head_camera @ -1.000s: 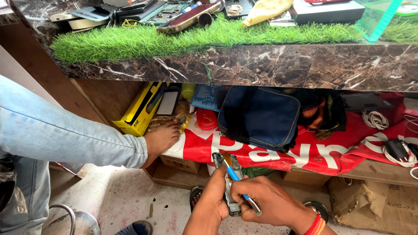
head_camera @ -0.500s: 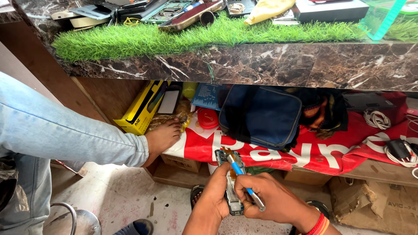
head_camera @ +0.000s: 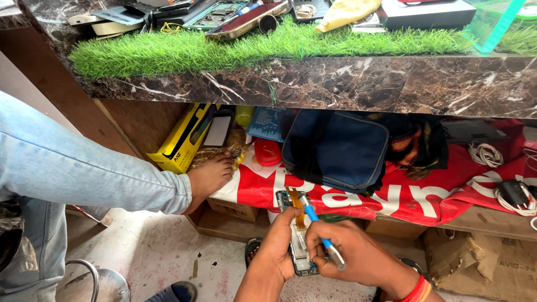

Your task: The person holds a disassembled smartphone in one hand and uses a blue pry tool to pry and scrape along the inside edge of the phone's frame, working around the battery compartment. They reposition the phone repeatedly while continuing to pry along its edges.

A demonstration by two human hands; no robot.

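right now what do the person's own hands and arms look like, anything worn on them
Both hands are bare, no gloves. The left hand and its forearm show no sleeve, ring or band as far as the picture reaches. The right hand has red and orange bands around the wrist; above that the arm is out of the frame, so any sleeve there cannot be seen.

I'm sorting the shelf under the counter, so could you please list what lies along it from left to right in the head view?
Yellow box → bare foot → red round lid → dark blue bag → white coiled cable → black charger.
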